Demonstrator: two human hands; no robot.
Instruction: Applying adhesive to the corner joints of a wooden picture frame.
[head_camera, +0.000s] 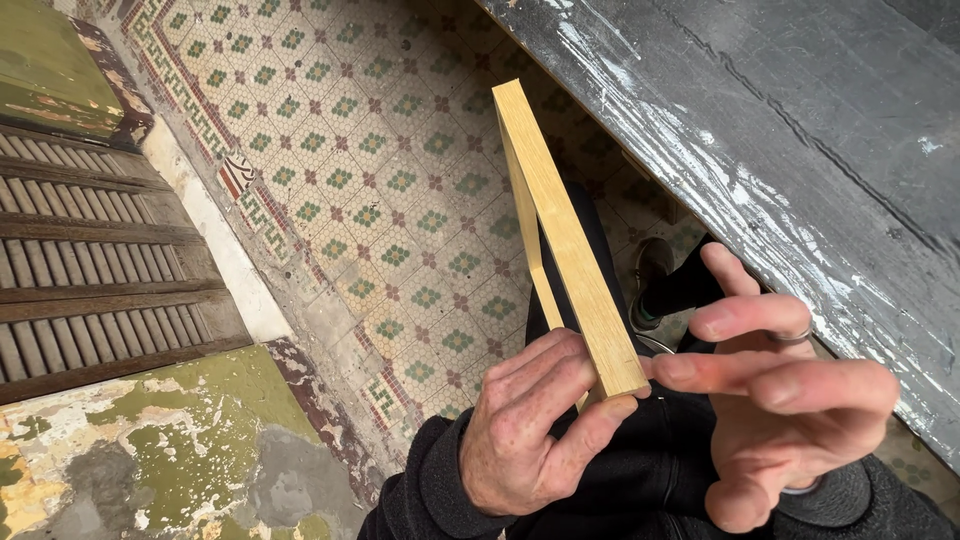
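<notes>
Fingers curled and thumb pressing, the left hand (525, 430) is pinching the near corner of a pale yellow wooden frame (562, 235), holding it edge-up over the person's dark lap. The right hand (775, 395) is spreading open, one fingertip touching that same corner, gripping nothing. Beyond, the frame is angling up across the patterned mosaic floor (360, 180), beside a paint-streaked dark workbench (800, 130)

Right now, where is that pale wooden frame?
In the head view, the wooden frame stands mid-picture, its near corner held in the left hand, the right hand fingertip touching it, beside the dark worktop.
</notes>
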